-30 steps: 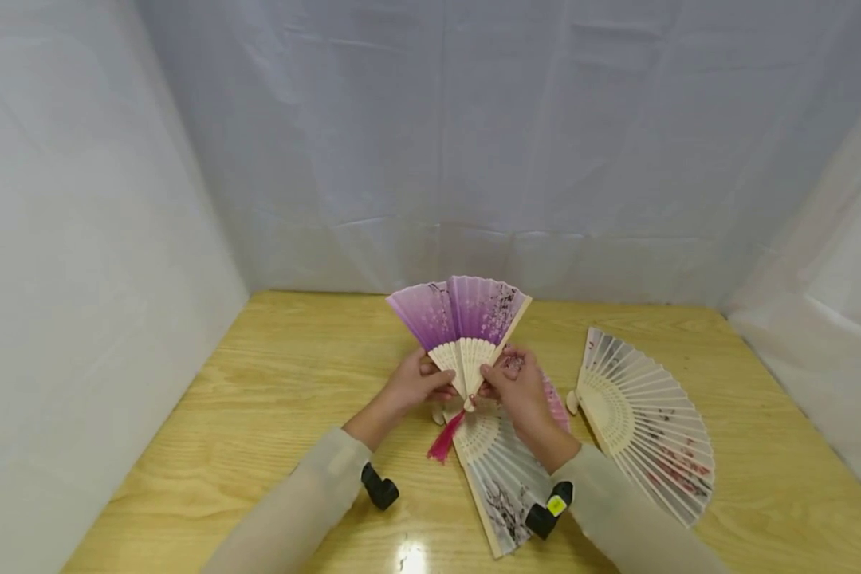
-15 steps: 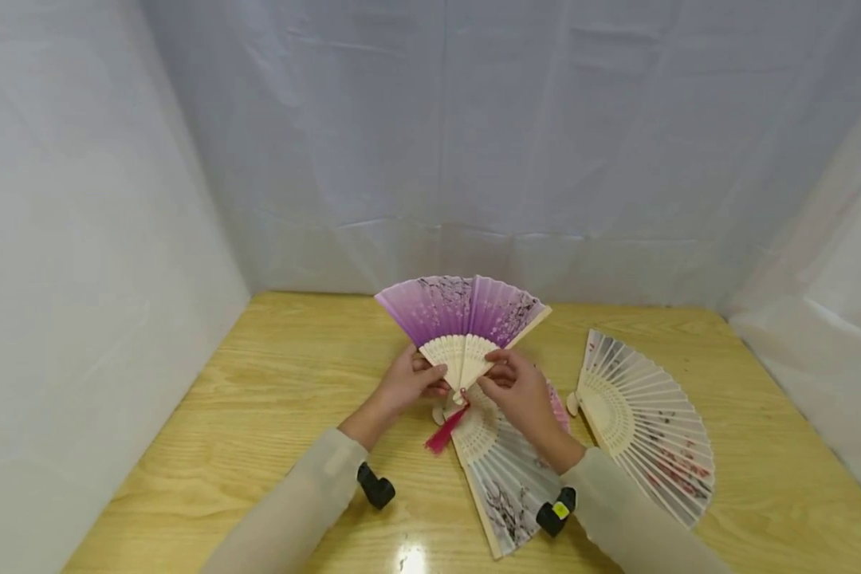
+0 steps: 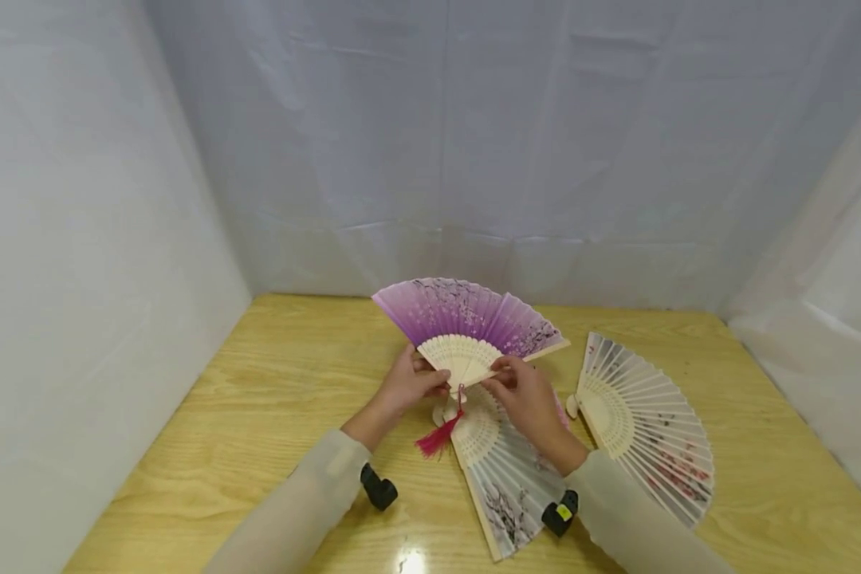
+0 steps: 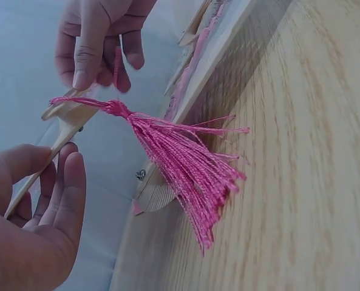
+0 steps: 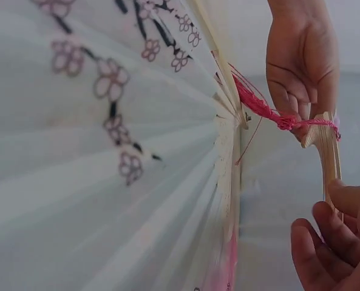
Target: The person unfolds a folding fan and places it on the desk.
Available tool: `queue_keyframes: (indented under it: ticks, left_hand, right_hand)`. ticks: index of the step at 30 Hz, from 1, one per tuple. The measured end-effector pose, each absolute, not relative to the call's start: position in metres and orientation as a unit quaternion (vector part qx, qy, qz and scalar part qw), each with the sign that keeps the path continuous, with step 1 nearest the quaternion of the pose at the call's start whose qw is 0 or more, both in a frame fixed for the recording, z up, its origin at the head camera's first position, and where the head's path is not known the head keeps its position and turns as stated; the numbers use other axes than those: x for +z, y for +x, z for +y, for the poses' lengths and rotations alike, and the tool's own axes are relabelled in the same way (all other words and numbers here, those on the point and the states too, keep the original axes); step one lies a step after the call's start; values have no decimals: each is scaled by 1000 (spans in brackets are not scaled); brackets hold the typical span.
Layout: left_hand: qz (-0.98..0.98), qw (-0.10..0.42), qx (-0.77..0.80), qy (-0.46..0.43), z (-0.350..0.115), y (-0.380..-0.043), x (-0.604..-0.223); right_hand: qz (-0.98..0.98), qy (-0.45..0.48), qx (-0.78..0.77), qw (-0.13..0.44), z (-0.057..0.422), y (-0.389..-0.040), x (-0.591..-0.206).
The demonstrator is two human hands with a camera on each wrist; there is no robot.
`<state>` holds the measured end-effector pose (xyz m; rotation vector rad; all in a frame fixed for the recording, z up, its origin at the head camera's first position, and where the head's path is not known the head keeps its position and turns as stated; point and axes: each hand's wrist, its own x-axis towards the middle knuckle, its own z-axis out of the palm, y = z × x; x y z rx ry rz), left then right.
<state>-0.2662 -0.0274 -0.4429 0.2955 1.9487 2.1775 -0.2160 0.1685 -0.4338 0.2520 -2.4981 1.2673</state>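
Observation:
A purple folding fan (image 3: 445, 311) with dark blossom branches and pale wooden ribs is spread wide above the table. My left hand (image 3: 407, 383) pinches its left outer rib between thumb and fingers. On the other side, my right hand (image 3: 527, 399) pinches the right guard stick near the pivot. From the pivot hangs a pink tassel (image 4: 180, 163), swinging left in the head view. Beneath the hands lies a spread white fan (image 3: 498, 486) with a grey blossom print. A pink fan (image 3: 562, 413) shows only as a sliver behind my right wrist.
Another spread white fan (image 3: 653, 422), with red and grey flowers, lies to the right on the wooden table (image 3: 280, 383). White cloth (image 3: 430, 143) closes off the back and both sides. Each wrist carries a black camera mount (image 3: 379, 488).
The purple fan has opened wider, its right edge swinging right and down with my right hand. More blossom print shows. My left hand has stayed nearly in place; the tassel has swung left.

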Motion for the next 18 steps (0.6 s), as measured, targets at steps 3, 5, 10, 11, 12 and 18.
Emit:
queue_keyframes:
  ticks: [3,5,10,11,12,18]
  left_hand:
    - [655,98,744,90,-29,-266,-444]
    - [655,96,744,85,-29,-266,-444]
    - [659,93,742,84,-31,-266,-444]
    - [659,91,742,85,-31,-266,-444]
    - [659,90,742,85,-32,-266,-444]
    - [653,73,749,86,-27,-269,-447]
  right_hand:
    - [-894,81,404,177,169,-215,-434]
    - [-902,85,377,192,170,-215,-435]
    - [-912,116,300,254,171,-217,-438]
    - [-912,122,285,269,171,-217,-439]
    - [-912,127,271,282,171,-217,-439]
    - [-903,143,228,334,177,-219,-447]
